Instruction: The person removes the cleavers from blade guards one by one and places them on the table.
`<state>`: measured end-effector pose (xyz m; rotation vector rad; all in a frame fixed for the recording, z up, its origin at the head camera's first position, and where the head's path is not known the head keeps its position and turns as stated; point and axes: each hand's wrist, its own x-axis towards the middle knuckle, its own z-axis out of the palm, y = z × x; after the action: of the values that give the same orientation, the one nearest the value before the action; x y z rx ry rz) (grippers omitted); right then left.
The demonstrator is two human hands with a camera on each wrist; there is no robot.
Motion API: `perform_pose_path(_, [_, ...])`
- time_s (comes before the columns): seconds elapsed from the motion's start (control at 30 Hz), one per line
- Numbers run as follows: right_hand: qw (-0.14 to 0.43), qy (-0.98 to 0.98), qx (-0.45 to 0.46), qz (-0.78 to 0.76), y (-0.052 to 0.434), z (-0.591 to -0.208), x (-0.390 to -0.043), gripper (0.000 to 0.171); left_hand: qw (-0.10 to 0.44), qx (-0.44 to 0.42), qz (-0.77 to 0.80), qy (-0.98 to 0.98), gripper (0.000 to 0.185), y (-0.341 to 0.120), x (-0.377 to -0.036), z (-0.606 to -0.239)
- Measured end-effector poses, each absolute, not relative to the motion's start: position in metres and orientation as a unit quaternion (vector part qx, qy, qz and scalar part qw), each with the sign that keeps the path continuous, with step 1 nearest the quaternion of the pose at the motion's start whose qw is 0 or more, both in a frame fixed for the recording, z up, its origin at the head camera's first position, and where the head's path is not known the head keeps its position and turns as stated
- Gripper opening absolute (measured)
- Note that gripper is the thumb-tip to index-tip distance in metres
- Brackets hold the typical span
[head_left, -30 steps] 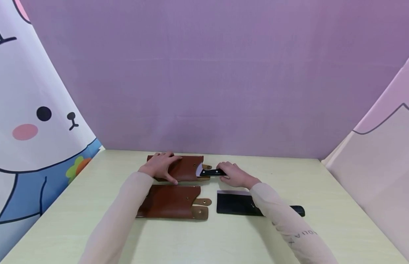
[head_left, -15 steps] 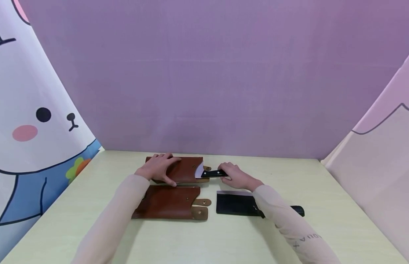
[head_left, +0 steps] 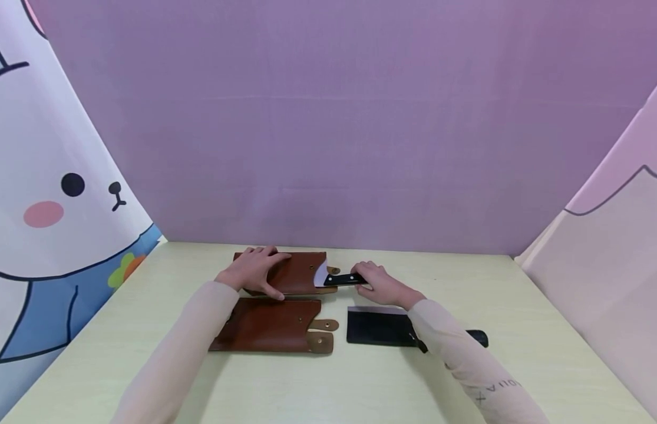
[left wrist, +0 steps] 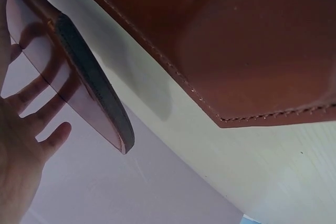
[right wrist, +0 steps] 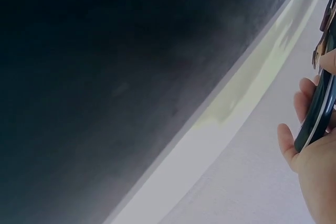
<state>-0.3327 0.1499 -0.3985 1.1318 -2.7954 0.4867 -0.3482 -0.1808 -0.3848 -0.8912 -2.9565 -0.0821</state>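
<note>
My left hand (head_left: 251,272) lies over the far brown leather sheath (head_left: 299,271), thumb at its near edge. In the left wrist view the extended fingers (left wrist: 44,116) rest against the smooth face of that sheath (left wrist: 79,77). A cleaver sits in the sheath, with a strip of pale blade (head_left: 319,275) showing at the mouth. My right hand (head_left: 380,284) grips the cleaver's black riveted handle (head_left: 339,279). The right wrist view shows the fingers round this handle (right wrist: 316,116). Most of the blade is hidden inside the leather.
A second brown sheath (head_left: 275,325) with two unfastened straps lies just nearer. Right of it, a black-bladed cleaver (head_left: 378,327) lies under the right forearm, its handle end (head_left: 476,337) showing beyond the sleeve. A purple backdrop (head_left: 328,147) stands behind the pale table (head_left: 360,388).
A slightly wider strip of blade shows at the sheath's mouth than a second ago. The left hand and far sheath have shifted slightly; the right hand keeps its grip.
</note>
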Motion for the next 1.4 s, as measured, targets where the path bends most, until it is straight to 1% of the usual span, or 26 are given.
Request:
perform_pose_path(0.23, [0.052,-0.914,0.371,0.158,0.152,-0.398,-0.331,0.023,0.045,-0.293,-0.027,-0.955,0.1,-0.182,-0.349,-0.387])
perform_pose_path(0.47, [0.05,-0.916,0.365,0.157,0.155,-0.4,-0.331,0.023,0.033,-0.288,-0.025,-0.957,0.1,-0.181,-0.346,-0.385])
perform_pose_path(0.9, [0.042,-0.923,0.347,0.158,0.159,-0.401,-0.33,0.025,0.034,-0.286,-0.024,-0.957,0.1,-0.182,-0.343,-0.381])
perform_pose_path(1.17, [0.044,-0.922,0.349,0.164,0.164,-0.398,-0.327,0.026,0.036,-0.28,-0.029,-0.959,0.101,-0.184,-0.345,-0.383])
perform_pose_path(1.4, [0.057,-0.917,0.36,0.164,0.169,-0.401,-0.328,0.025,0.039,-0.281,-0.035,-0.958,0.1,-0.184,-0.343,-0.383])
